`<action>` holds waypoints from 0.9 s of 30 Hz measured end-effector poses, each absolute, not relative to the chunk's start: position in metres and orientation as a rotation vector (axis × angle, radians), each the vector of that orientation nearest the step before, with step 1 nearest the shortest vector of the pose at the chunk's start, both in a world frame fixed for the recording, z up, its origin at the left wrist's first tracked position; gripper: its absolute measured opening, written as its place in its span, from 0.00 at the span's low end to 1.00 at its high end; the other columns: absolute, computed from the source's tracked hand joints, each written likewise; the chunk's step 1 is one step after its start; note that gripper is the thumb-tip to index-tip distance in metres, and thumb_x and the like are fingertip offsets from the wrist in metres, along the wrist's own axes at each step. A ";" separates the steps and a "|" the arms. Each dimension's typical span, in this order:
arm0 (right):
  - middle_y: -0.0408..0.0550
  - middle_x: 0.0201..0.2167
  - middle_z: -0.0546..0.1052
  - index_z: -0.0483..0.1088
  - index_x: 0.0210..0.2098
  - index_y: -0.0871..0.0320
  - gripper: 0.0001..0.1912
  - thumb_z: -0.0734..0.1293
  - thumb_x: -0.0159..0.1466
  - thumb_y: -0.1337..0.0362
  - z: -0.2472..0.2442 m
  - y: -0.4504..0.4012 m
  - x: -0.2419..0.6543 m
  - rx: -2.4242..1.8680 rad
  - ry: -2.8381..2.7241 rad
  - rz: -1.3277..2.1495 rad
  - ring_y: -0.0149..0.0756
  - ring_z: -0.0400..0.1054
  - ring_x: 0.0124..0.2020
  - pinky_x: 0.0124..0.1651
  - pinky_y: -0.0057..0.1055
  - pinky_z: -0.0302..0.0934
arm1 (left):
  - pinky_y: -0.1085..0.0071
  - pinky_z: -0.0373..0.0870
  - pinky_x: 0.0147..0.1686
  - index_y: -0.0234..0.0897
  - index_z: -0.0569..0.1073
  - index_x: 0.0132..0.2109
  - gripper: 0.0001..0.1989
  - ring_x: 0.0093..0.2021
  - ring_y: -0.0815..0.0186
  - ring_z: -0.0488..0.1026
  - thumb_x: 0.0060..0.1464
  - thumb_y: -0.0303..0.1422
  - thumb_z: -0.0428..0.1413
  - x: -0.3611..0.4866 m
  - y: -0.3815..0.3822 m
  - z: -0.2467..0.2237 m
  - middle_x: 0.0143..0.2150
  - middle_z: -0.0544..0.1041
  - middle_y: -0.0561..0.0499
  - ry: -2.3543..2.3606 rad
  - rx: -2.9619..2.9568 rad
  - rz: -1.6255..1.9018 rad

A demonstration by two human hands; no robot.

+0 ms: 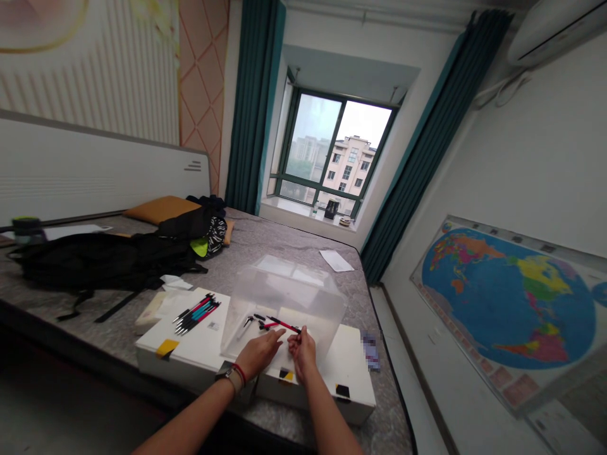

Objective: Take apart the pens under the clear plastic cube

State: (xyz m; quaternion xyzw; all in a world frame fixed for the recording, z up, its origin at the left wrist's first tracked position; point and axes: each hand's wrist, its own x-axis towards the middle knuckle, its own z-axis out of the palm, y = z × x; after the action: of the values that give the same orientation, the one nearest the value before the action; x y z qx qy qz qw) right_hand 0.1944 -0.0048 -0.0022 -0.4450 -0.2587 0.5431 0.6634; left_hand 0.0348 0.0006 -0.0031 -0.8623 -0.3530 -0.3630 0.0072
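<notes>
My right hand [302,351] pinches a red and black pen [284,325] near one end; the pen points up and to the left. Close beside it, my left hand [258,357] has its fingers stretched out toward the right and holds nothing that I can see. Both hands are at the mouth of a clear plastic bin [327,303] lying on its side. Inside it lie small black and red pen pieces [260,317], too small to tell apart. To the left, several assembled pens [196,314] in black, red and teal lie in a row.
White boxes [353,373] with yellow and black tape support the bin and pens on a grey mattress [279,237]. Tissues [175,282] lie at the left box's corner. Farther left are a black backpack [104,256] and an orange cushion [159,208]; a paper sheet [336,260] lies behind right.
</notes>
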 end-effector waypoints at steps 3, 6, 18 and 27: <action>0.45 0.18 0.73 0.66 0.25 0.60 0.26 0.65 0.55 0.40 0.000 -0.006 0.193 -1.010 -0.650 1.257 0.26 0.60 0.15 0.19 0.24 0.51 | 0.69 0.74 0.42 0.39 0.57 0.63 0.21 0.45 0.63 0.76 0.64 0.33 0.44 0.035 0.001 -0.003 0.51 0.75 0.44 -1.165 -2.748 -1.130; 0.45 0.17 0.72 0.64 0.23 0.59 0.26 0.65 0.55 0.40 0.001 -0.007 0.192 -1.027 -0.713 1.251 0.26 0.59 0.14 0.18 0.23 0.49 | 0.67 0.74 0.44 0.40 0.58 0.63 0.21 0.48 0.62 0.75 0.64 0.33 0.43 0.033 0.002 -0.004 0.55 0.73 0.44 -1.211 -2.780 -1.156; 0.46 0.18 0.73 0.67 0.23 0.61 0.25 0.64 0.59 0.44 0.002 -0.009 0.193 -1.088 -0.785 1.258 0.25 0.59 0.15 0.18 0.23 0.48 | 0.68 0.71 0.46 0.43 0.57 0.65 0.23 0.49 0.62 0.74 0.65 0.38 0.42 0.029 0.001 0.006 0.56 0.73 0.47 -1.467 -2.775 -1.143; 0.45 0.19 0.73 0.64 0.24 0.58 0.23 0.63 0.58 0.44 -0.005 -0.007 0.189 -1.161 -0.894 1.202 0.26 0.59 0.15 0.17 0.23 0.50 | 0.73 0.67 0.38 0.43 0.67 0.57 0.19 0.40 0.65 0.75 0.66 0.42 0.40 0.027 0.004 0.007 0.43 0.79 0.49 -1.694 -2.686 -1.182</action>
State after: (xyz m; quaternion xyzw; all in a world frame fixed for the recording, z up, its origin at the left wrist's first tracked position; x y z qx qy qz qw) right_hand 0.1894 -0.0067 -0.0045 -0.4974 -0.3828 0.5151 0.5836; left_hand 0.0273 0.0037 0.0071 -0.7867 -0.4962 -0.3462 -0.1229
